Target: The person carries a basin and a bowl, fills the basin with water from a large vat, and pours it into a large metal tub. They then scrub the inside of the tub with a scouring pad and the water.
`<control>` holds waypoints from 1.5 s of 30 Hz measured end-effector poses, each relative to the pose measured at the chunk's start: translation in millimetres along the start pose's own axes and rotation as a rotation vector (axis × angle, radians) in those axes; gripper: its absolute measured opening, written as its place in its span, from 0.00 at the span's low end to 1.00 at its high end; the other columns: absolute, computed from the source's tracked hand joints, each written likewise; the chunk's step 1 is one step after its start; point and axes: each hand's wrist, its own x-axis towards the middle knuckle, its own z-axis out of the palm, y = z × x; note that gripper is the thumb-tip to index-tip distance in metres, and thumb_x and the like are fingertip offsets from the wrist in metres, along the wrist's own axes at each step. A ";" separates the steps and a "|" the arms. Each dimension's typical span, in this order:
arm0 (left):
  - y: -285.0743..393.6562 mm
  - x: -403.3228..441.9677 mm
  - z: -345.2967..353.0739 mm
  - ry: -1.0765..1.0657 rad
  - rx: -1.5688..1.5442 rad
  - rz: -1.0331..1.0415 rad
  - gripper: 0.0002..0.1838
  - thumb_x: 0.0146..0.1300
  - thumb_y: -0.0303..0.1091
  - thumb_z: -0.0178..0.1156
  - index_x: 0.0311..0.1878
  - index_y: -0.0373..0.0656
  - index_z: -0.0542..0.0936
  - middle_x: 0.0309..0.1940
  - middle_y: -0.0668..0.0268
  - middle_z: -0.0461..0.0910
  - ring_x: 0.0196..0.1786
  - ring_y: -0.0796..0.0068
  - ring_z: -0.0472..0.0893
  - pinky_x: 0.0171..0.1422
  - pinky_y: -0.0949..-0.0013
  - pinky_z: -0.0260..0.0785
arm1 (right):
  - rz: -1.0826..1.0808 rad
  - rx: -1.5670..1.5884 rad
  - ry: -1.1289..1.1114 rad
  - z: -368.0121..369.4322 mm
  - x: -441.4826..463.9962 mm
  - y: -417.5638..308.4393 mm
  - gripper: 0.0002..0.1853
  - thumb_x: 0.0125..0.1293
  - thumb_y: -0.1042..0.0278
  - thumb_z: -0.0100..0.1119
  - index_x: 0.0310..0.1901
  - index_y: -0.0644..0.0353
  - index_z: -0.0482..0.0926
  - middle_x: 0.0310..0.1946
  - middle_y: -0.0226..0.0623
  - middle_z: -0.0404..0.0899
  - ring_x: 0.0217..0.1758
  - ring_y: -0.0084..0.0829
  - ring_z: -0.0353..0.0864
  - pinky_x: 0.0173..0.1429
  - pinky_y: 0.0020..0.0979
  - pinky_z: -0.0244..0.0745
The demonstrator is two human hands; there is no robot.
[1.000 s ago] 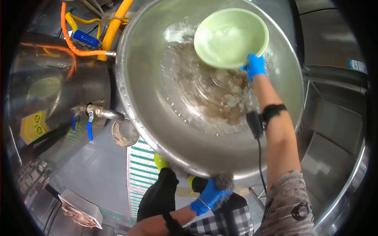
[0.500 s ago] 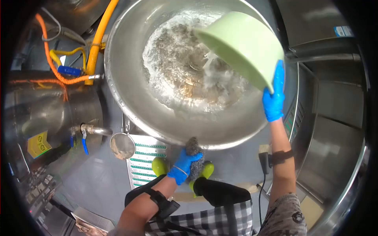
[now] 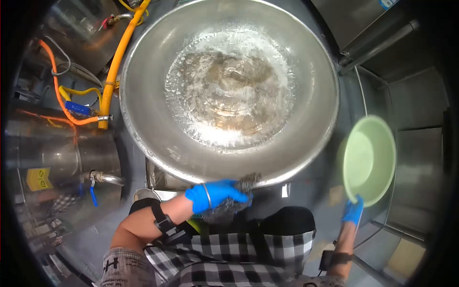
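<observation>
My left hand [image 3: 215,195], in a blue glove, is closed around a grey steel wool scourer [image 3: 228,206] by the near rim of a large round metal basin [image 3: 158,148]. Foamy, murky water [image 3: 229,95] lies in the bottom of that basin. Out to the right, my gloved right hand [image 3: 353,210] grips the lower rim of a pale green plastic tub [image 3: 366,160]. The tub is tilted on its side with its opening facing me, and no water shows inside it. A gap separates it from the metal basin.
On the left stand metal vessels with a blue-handled valve [image 3: 93,193] and an orange hose [image 3: 62,95]. A yellow pipe [image 3: 117,67] runs beside the basin. Steel cabinets [image 3: 416,153] line the right side. A small round strainer [image 3: 146,193] is partly hidden near my left arm.
The green tub has moved from over the metal basin, where water was pouring from it, down to the right. My left hand with the scourer has risen closer to the basin's rim.
</observation>
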 end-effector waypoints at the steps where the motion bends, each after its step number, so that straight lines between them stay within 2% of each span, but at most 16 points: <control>1: 5.9 5.7 -5.5 0.002 0.010 0.010 0.17 0.50 0.27 0.55 0.46 0.34 0.69 0.34 0.62 0.75 0.35 0.73 0.75 0.40 0.71 0.68 | 0.037 0.110 0.046 -18.9 -10.6 19.0 0.07 0.50 0.74 0.51 0.33 0.62 0.68 0.26 0.34 0.71 0.23 0.24 0.71 0.23 0.19 0.69; 6: 23.2 32.6 -40.0 0.291 -0.177 0.454 0.15 0.51 0.29 0.56 0.44 0.38 0.70 0.32 0.65 0.74 0.33 0.74 0.74 0.37 0.70 0.69 | 0.494 0.137 0.042 -131.9 -27.5 109.0 0.08 0.52 0.66 0.50 0.31 0.60 0.68 0.25 0.36 0.73 0.16 0.25 0.68 0.18 0.20 0.67; 11: 37.5 26.5 -35.1 0.377 -0.371 0.569 0.13 0.51 0.30 0.56 0.41 0.41 0.70 0.30 0.67 0.73 0.32 0.74 0.73 0.36 0.68 0.69 | 0.495 0.122 0.336 -49.4 -116.0 66.4 0.15 0.57 0.54 0.46 0.23 0.56 0.72 0.13 0.25 0.65 0.11 0.22 0.62 0.17 0.25 0.61; 13: 39.0 32.5 -35.8 0.398 -0.449 0.690 0.13 0.51 0.30 0.56 0.41 0.43 0.70 0.29 0.68 0.73 0.32 0.73 0.74 0.35 0.66 0.70 | 1.141 -0.566 -0.357 -63.8 -118.5 42.4 0.19 0.59 0.53 0.45 0.23 0.61 0.74 0.13 0.27 0.69 0.14 0.23 0.67 0.21 0.25 0.65; 15: 45.3 40.8 -27.6 0.387 -0.436 0.722 0.13 0.51 0.30 0.56 0.41 0.44 0.70 0.30 0.68 0.72 0.32 0.73 0.73 0.35 0.65 0.70 | 0.329 -1.283 -0.611 -14.5 -107.8 14.8 0.21 0.60 0.53 0.44 0.19 0.61 0.72 0.15 0.28 0.72 0.17 0.23 0.70 0.22 0.25 0.66; 17: 56.5 51.7 -10.6 0.417 -0.429 0.708 0.12 0.51 0.28 0.56 0.40 0.44 0.69 0.30 0.68 0.71 0.33 0.73 0.73 0.36 0.63 0.71 | 0.095 -0.907 -0.852 63.0 -96.9 -13.7 0.17 0.59 0.58 0.45 0.33 0.65 0.75 0.22 0.31 0.74 0.25 0.21 0.73 0.32 0.24 0.69; 18: 63.1 58.3 -0.4 0.350 -0.382 0.743 0.11 0.51 0.28 0.56 0.39 0.44 0.68 0.30 0.68 0.71 0.33 0.74 0.73 0.35 0.64 0.71 | 0.001 -0.826 -1.040 125.8 -113.5 -32.9 0.21 0.59 0.59 0.45 0.49 0.66 0.67 0.39 0.38 0.73 0.41 0.25 0.72 0.41 0.25 0.68; 20: 72.6 84.2 15.3 0.359 -0.382 0.799 0.14 0.51 0.28 0.57 0.40 0.44 0.67 0.31 0.67 0.70 0.34 0.74 0.72 0.35 0.64 0.70 | -0.274 -0.689 -1.392 212.6 -136.7 -46.5 0.33 0.55 0.67 0.51 0.60 0.62 0.48 0.61 0.39 0.49 0.58 0.31 0.59 0.47 0.28 0.66; 25: 85.5 84.9 49.2 0.084 -0.364 0.884 0.16 0.52 0.29 0.56 0.45 0.42 0.66 0.37 0.66 0.71 0.41 0.75 0.70 0.46 0.69 0.65 | -0.332 -0.570 -1.520 305.1 -166.2 3.0 0.37 0.50 0.76 0.50 0.62 0.51 0.46 0.56 0.37 0.57 0.53 0.31 0.63 0.48 0.26 0.65; 28: 74.6 57.5 19.6 0.241 0.008 0.797 0.23 0.51 0.31 0.57 0.50 0.40 0.64 0.44 0.64 0.68 0.46 0.73 0.68 0.52 0.72 0.59 | -0.050 -0.546 -1.399 302.8 -136.7 24.1 0.34 0.47 0.81 0.46 0.59 0.48 0.56 0.48 0.39 0.67 0.51 0.33 0.66 0.48 0.27 0.65; 30: 49.5 35.8 -12.2 1.161 0.389 0.968 0.29 0.47 0.34 0.61 0.52 0.37 0.63 0.49 0.60 0.64 0.48 0.69 0.67 0.54 0.71 0.57 | -0.763 -0.993 -1.440 292.5 -116.5 6.8 0.31 0.44 0.80 0.46 0.54 0.43 0.65 0.35 0.40 0.72 0.40 0.38 0.71 0.43 0.30 0.68; 31: 36.3 22.3 -49.5 1.561 0.650 0.955 0.33 0.43 0.36 0.64 0.51 0.35 0.62 0.52 0.59 0.61 0.50 0.67 0.66 0.54 0.71 0.58 | -0.754 -0.993 -1.448 283.7 -104.7 3.4 0.31 0.44 0.80 0.46 0.54 0.43 0.65 0.35 0.40 0.72 0.40 0.38 0.71 0.43 0.30 0.68; 34: -17.8 -31.4 -111.1 1.972 0.405 0.742 0.31 0.41 0.33 0.65 0.49 0.31 0.65 0.43 0.54 0.71 0.43 0.61 0.71 0.48 0.64 0.64 | -1.130 -1.444 -1.326 252.1 -86.1 1.8 0.27 0.43 0.78 0.48 0.48 0.42 0.71 0.31 0.42 0.69 0.35 0.42 0.69 0.40 0.35 0.69; 35: -29.6 -33.5 -125.7 1.973 0.397 0.739 0.31 0.41 0.33 0.65 0.49 0.31 0.65 0.43 0.54 0.71 0.43 0.61 0.71 0.48 0.64 0.64 | -1.194 -1.420 -1.314 243.2 -83.7 5.2 0.26 0.42 0.78 0.48 0.46 0.45 0.72 0.33 0.40 0.69 0.37 0.42 0.69 0.42 0.35 0.68; 37: -46.7 -28.0 -148.8 1.168 -0.547 0.943 0.24 0.44 0.27 0.60 0.47 0.33 0.67 0.39 0.57 0.73 0.39 0.62 0.73 0.45 0.64 0.66 | -1.257 -1.397 -1.295 236.3 -79.5 14.0 0.24 0.41 0.78 0.49 0.44 0.47 0.73 0.34 0.39 0.70 0.38 0.42 0.69 0.43 0.35 0.67; 45: -31.1 -33.6 -154.3 1.190 -0.554 0.886 0.18 0.43 0.24 0.56 0.41 0.37 0.69 0.33 0.57 0.73 0.33 0.59 0.75 0.34 0.59 0.70 | -1.256 -1.370 -1.162 219.3 -87.0 22.6 0.17 0.46 0.70 0.52 0.42 0.48 0.73 0.36 0.41 0.68 0.39 0.41 0.68 0.40 0.37 0.69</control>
